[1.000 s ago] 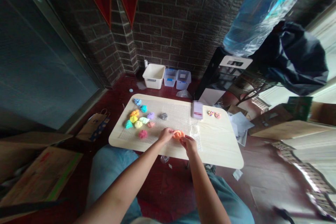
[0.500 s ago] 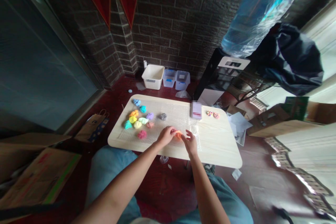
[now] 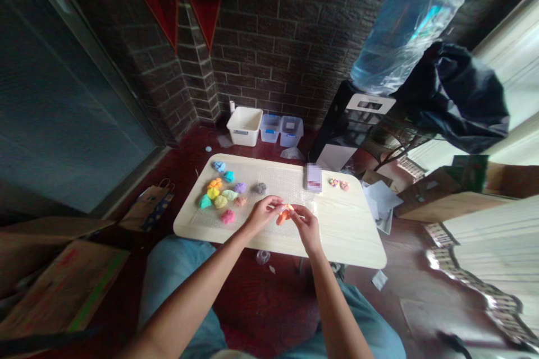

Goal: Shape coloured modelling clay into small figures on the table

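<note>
Both hands meet over the near middle of the table, pinching a soft orange piece of modelling clay (image 3: 283, 217). My left hand (image 3: 265, 211) grips its left side with thumb and fingers. From the right, my right hand (image 3: 306, 225) closes its fingertips on the upper part of the same clay. Several coloured clay lumps lie to the left on bubble wrap (image 3: 278, 179), among them a pink lump (image 3: 228, 216), a grey lump (image 3: 261, 188), a purple lump (image 3: 240, 187) and a teal lump (image 3: 205, 201).
The pale wooden table (image 3: 349, 230) carries a small box (image 3: 314, 178) and two small multicoloured clay pieces (image 3: 344, 185) at the back right. Behind it stand a white basket (image 3: 245, 126), clear bins (image 3: 291, 132) and a water dispenser (image 3: 349, 123). Cardboard boxes (image 3: 63, 286) flank the left.
My right hand has turned inward and its fingers have closed on the orange clay beside my left hand. The clay appears lifted and hangs down more between the hands.
</note>
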A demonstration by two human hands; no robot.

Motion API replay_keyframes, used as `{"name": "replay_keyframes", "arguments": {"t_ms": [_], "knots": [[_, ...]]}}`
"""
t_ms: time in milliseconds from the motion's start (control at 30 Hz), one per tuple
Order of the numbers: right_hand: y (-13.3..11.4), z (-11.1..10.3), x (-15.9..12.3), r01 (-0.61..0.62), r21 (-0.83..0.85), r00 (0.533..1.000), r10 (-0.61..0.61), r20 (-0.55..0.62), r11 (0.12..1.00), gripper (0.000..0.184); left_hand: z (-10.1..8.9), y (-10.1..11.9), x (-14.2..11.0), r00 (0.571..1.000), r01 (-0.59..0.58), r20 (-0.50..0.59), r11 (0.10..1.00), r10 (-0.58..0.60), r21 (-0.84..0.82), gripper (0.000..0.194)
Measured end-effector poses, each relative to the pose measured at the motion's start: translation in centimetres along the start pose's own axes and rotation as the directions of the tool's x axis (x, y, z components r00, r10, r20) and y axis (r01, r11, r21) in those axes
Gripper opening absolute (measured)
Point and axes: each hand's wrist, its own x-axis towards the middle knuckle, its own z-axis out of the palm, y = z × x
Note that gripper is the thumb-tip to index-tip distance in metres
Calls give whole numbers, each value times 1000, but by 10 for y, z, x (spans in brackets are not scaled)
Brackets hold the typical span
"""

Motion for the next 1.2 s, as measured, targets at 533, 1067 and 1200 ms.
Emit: {"name": "replay_keyframes", "arguments": {"t_ms": [533, 1067, 1200], "knots": [[-69, 1, -29, 271, -89, 960, -276, -54, 958, 21, -14, 71, -26, 999, -52, -21, 976, 48, -212, 15], [-79, -5, -36, 344, -119, 939, -341, 46, 931, 16, -23, 77, -30, 983, 177, 120, 902, -140, -393, 20], [-80, -5, -35, 287, -82, 957, -281, 79, 954, 18, -26, 71, -27, 970, 232, 158, 896, -184, -379, 24]]}}
